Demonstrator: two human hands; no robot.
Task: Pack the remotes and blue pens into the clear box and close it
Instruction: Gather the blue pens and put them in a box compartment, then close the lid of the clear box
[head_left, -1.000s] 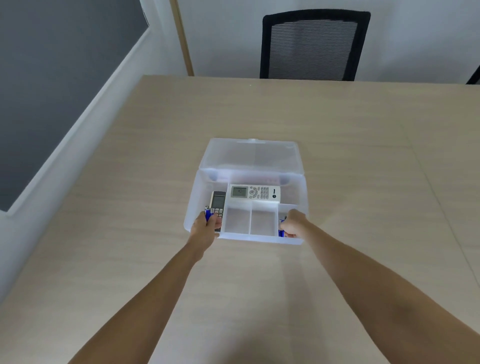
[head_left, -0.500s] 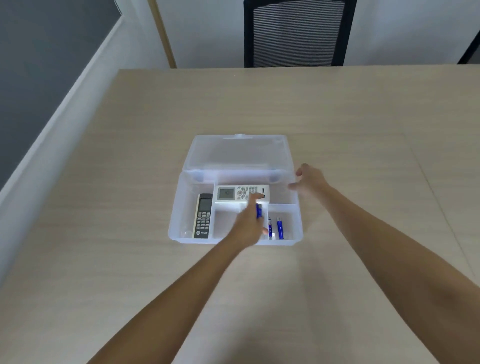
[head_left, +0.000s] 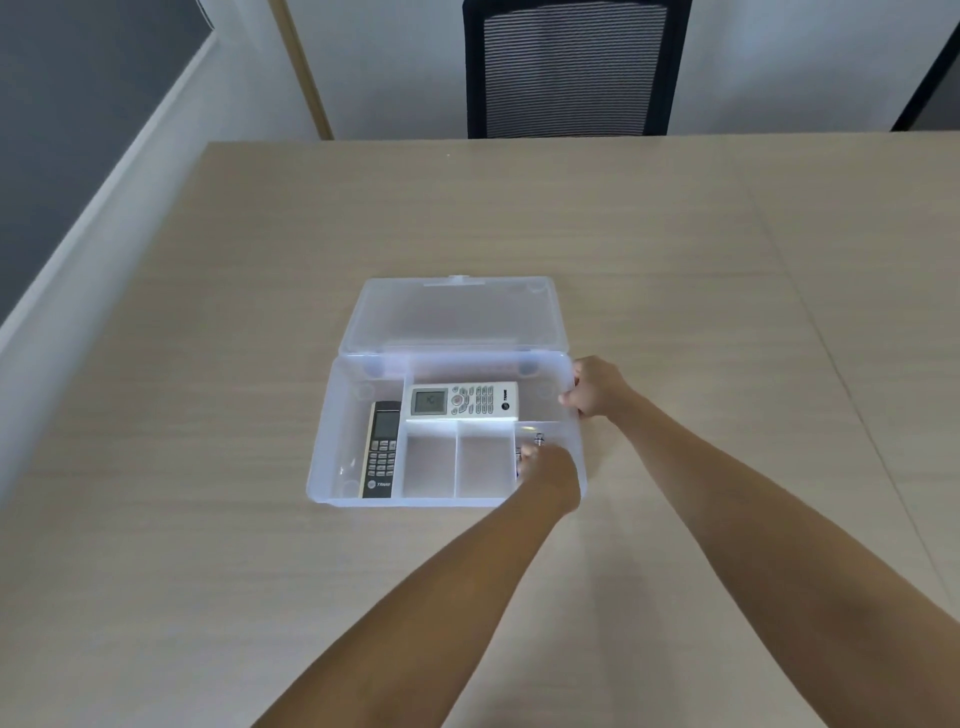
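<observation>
Two remotes (head_left: 462, 400) lie in the open box (head_left: 332, 415). The right hand (head_left: 595, 387) grips its right rim; the left hand (head_left: 550, 470) hides the pens in the near-right compartment, grip unclear. Bare table (head_left: 208, 571) all round.

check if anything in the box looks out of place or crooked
Nothing stands out. The white remote and dark remote lie flat in their compartments of the clear box, and the lid is open behind.
</observation>
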